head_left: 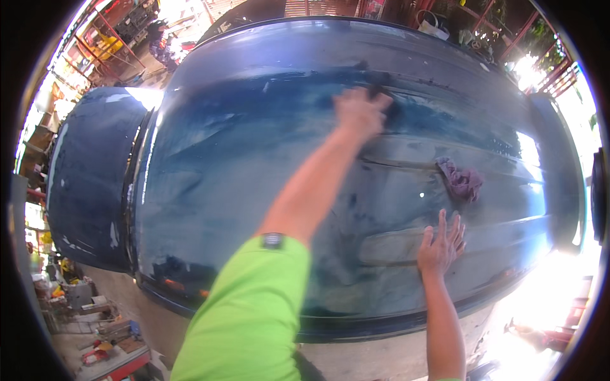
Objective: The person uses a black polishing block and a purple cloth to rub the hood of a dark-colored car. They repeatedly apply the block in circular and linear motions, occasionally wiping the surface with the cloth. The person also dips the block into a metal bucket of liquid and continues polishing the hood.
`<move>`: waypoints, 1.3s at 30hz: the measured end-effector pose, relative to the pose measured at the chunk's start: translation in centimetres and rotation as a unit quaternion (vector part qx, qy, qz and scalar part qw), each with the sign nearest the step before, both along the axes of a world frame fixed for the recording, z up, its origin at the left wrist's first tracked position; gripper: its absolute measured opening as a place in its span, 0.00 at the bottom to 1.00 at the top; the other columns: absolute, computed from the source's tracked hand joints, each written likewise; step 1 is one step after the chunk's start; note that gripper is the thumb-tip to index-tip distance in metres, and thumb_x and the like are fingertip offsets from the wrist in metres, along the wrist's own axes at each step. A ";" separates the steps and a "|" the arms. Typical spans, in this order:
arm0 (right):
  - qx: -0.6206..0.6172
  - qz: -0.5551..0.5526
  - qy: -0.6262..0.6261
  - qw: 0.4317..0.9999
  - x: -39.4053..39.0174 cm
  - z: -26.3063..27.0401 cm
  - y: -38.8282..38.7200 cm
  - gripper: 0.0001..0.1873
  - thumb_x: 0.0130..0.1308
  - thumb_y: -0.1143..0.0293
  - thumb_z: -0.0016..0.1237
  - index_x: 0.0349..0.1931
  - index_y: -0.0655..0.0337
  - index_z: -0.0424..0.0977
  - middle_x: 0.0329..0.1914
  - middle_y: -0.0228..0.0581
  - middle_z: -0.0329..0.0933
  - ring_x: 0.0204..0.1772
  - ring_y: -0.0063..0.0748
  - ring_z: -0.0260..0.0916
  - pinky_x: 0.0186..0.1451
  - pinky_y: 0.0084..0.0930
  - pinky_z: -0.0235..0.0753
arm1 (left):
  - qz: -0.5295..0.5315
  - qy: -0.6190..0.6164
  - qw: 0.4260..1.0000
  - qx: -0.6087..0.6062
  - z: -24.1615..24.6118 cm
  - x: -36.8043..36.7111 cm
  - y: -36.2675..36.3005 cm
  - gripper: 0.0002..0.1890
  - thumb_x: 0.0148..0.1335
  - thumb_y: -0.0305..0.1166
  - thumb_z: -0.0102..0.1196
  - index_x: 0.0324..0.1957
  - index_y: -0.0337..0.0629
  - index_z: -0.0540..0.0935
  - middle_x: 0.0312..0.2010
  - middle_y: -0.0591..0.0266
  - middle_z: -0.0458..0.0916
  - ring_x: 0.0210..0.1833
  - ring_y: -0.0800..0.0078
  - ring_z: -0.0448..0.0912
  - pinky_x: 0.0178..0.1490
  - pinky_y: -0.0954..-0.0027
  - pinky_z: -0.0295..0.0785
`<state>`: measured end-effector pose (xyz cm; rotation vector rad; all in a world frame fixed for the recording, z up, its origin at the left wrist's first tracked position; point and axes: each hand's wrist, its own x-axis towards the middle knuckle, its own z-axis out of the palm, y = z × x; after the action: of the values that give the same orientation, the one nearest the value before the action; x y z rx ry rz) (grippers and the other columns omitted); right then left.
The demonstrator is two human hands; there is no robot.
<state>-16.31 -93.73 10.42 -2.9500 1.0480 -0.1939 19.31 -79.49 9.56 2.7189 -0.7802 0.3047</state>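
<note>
My left hand point(362, 112) reaches far across the dark blue vehicle roof point(248, 200), palm down and blurred by motion. Its fingers are spread, and no held thing shows, though the underside of the palm is hidden. A dark reflection or shadow lies beside it on the glossy surface. My right hand point(441, 245) is over the near right part of the roof with fingers apart and nothing in it; whether it touches the surface is unclear. Just beyond its fingertips lies a crumpled purple cloth point(461, 181). Dull, cloudy patches and long raised ribs mark the roof.
A lower dark blue panel point(93, 181) adjoins the roof on the left, past a gap. Tools and boxes crowd a bench point(121, 355) at lower left. A person point(162, 45) is at upper left. A white bucket point(432, 28) stands beyond the far edge.
</note>
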 end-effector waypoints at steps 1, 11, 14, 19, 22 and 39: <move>0.005 -0.002 0.001 1.000 -0.1 0.0 0.1 0.33 0.78 0.50 0.47 0.82 0.33 0.63 0.90 0.49 0.50 0.91 0.61 0.42 0.87 0.69 0.38 | 0.048 -0.015 0.999 -0.017 0.1 1.8 5.7 0.27 0.73 0.53 0.55 0.74 0.81 0.76 0.75 0.56 0.73 0.78 0.46 0.68 0.74 0.30 0.64; -0.002 -0.018 0.017 1.000 0.1 -0.5 0.0 0.34 0.78 0.51 0.47 0.83 0.33 0.62 0.90 0.49 0.50 0.91 0.61 0.42 0.86 0.70 0.40 | 0.401 0.048 0.915 0.016 2.3 3.6 21.2 0.31 0.74 0.51 0.49 0.78 0.71 0.72 0.79 0.36 0.64 0.81 0.27 0.61 0.79 0.24 0.53; 0.000 -0.012 0.017 1.000 0.0 -0.3 -0.1 0.34 0.77 0.51 0.47 0.83 0.32 0.62 0.90 0.47 0.50 0.91 0.61 0.42 0.87 0.69 0.40 | 0.169 0.046 0.980 -0.090 0.9 -0.7 5.8 0.28 0.76 0.46 0.49 0.76 0.60 0.74 0.79 0.37 0.65 0.81 0.28 0.60 0.80 0.27 0.52; -0.017 -0.004 0.005 1.000 -0.3 -0.4 -0.2 0.34 0.77 0.50 0.47 0.83 0.32 0.62 0.90 0.46 0.51 0.90 0.60 0.43 0.87 0.69 0.41 | -0.085 -0.017 0.991 -0.102 -0.8 -1.2 3.2 0.26 0.69 0.47 0.58 0.70 0.71 0.79 0.69 0.41 0.74 0.70 0.40 0.72 0.74 0.32 0.61; -0.008 0.000 -0.006 1.000 -0.4 -0.5 -0.2 0.35 0.76 0.51 0.48 0.83 0.34 0.62 0.89 0.47 0.52 0.90 0.61 0.43 0.86 0.69 0.41 | 0.119 -0.101 0.987 -0.035 0.9 4.1 18.2 0.27 0.68 0.50 0.59 0.69 0.73 0.80 0.68 0.54 0.79 0.69 0.41 0.75 0.66 0.27 0.70; 0.007 -0.028 0.015 0.999 0.1 -0.3 0.0 0.35 0.74 0.54 0.49 0.82 0.37 0.63 0.90 0.48 0.50 0.91 0.61 0.42 0.87 0.70 0.40 | 0.038 -0.034 0.998 -0.031 -0.3 2.3 3.1 0.29 0.73 0.48 0.56 0.76 0.74 0.74 0.68 0.42 0.74 0.68 0.41 0.74 0.71 0.39 0.67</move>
<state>-16.25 -93.69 10.17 -2.9212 1.1328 -0.1412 21.63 -76.35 9.31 2.6966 -0.6738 0.4339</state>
